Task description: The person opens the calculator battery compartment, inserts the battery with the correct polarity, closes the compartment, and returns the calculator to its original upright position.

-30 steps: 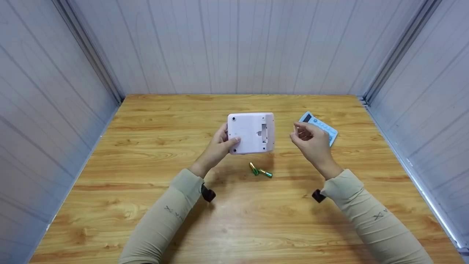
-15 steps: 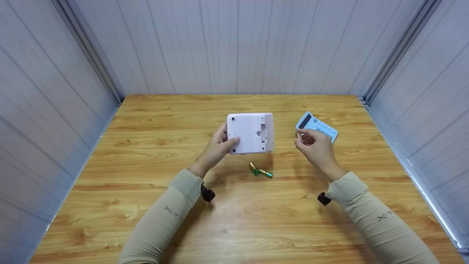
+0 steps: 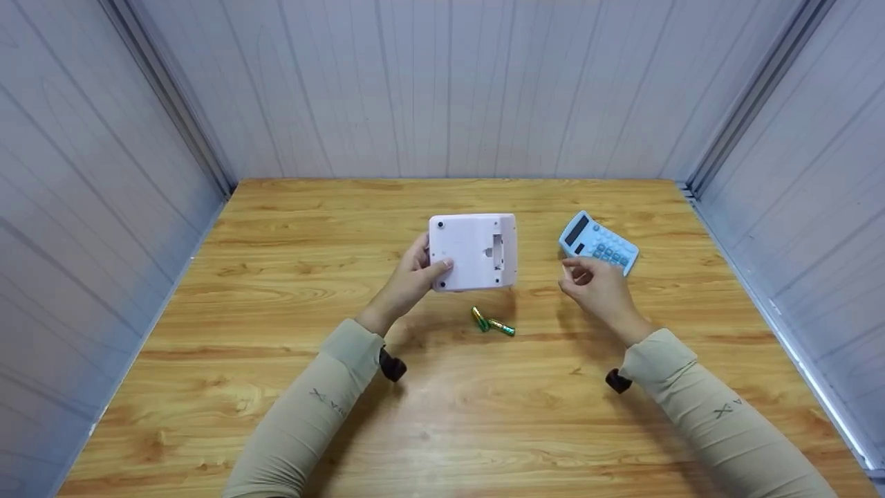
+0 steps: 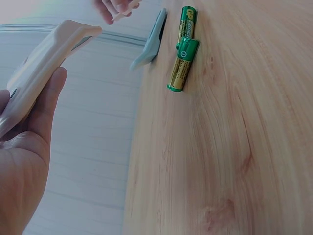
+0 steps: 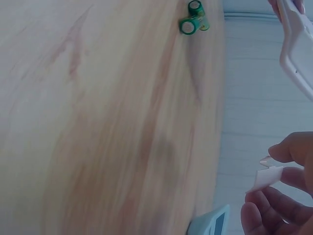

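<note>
The left hand (image 3: 408,277) holds a white device (image 3: 470,250) by its left edge, up off the tabletop (image 3: 276,415), with the thumb lying on the back face and the other fingers mostly hidden behind it; the back is turned toward the head camera, dark round feet show near its corners, and an uncovered slot (image 3: 498,252) runs along its right-hand part. The right hand (image 3: 601,287) is to the right of the device and apart from it, its fingers narrow and pinching a small white cover (image 5: 266,177) between the tips, also raised above the tabletop; in the right wrist view the cover shows a little pointed tab on one side. Two green and gold batteries (image 3: 480,318) lie on the tabletop below the device, set at an angle with their near ends close together, though whether they touch is hard to tell. A light blue calculator (image 3: 601,238) rests on the tabletop beyond the right hand, keys and dark display facing up, turned at a slant, its lower edge partly covered by that hand in the head view. Both arms wear beige sleeves (image 3: 304,415), and pale panelled walls (image 3: 442,90) stand behind and at both sides
</note>
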Demonstrator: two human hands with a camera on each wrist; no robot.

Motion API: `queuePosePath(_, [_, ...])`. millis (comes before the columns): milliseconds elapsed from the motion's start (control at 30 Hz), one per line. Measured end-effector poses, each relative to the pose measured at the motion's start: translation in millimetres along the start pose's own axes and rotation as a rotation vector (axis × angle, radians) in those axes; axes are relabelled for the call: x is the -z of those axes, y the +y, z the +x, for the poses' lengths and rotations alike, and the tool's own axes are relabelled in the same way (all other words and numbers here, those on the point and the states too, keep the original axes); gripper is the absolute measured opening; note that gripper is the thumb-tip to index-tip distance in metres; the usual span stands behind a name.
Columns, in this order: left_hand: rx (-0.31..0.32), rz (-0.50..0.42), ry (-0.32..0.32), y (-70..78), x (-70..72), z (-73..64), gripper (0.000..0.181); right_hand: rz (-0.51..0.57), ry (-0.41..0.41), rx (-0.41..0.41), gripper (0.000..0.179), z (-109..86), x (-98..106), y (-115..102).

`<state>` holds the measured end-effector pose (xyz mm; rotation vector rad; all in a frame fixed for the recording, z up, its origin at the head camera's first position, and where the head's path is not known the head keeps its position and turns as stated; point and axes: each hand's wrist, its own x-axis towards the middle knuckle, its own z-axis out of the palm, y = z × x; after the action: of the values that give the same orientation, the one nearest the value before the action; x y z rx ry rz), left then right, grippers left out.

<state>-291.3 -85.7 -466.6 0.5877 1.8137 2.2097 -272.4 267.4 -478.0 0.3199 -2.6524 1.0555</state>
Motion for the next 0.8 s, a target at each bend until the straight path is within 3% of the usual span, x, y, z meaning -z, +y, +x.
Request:
queuePosePath(367, [0.003, 0.012, 0.009, -0.8, -0.8, 0.9, 0.06, -0.053, -0.102, -0.017, 0.035, -5.1, -3.5, 11.9])
queuePosePath(800, [0.011, 0.04, 0.009, -0.5, 0.2, 0.6, 0.061, -0.057, -0.196, -0.097, 0.035, -9.9, -13.0, 19.7])
